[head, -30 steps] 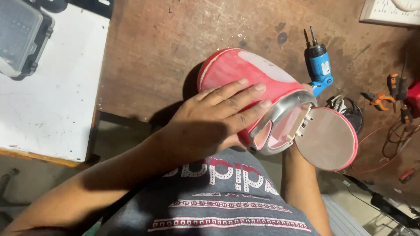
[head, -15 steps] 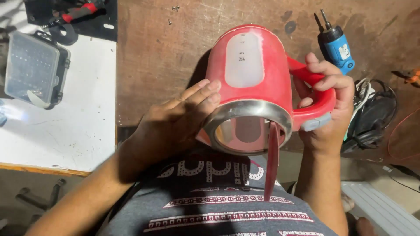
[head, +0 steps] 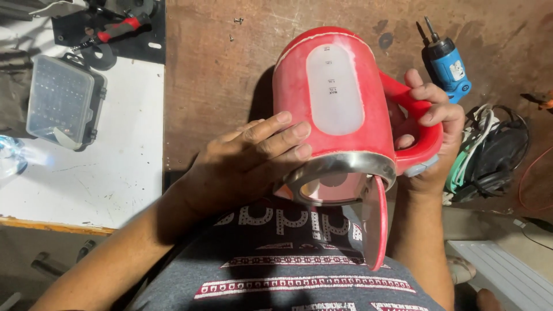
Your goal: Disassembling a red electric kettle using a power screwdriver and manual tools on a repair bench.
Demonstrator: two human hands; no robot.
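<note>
- Two hands on one red electric kettle (head: 340, 109), head view; it lies tipped, its mouth turned toward the person, over the brown tabletop (head: 213, 86).
- Left hand (head: 247, 161): grip spread flat, fingers pressed on the kettle's side by the metal rim.
- Right hand (head: 429, 135): grip wrapped around the red handle (head: 417, 124).
- Lid (head: 374, 222) hangs open below the right grip.
- Blue screwdriver (head: 446, 63) just above the right grip; black cable bundle (head: 489, 155) beside it.
- Clear plastic case (head: 60, 101) well left of the left grip.

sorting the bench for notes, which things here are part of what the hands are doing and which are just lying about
In hand:
red kettle
open lid
left hand
right hand

Lying about:
blue screwdriver
clear bit case
coiled cable
two screws
</note>
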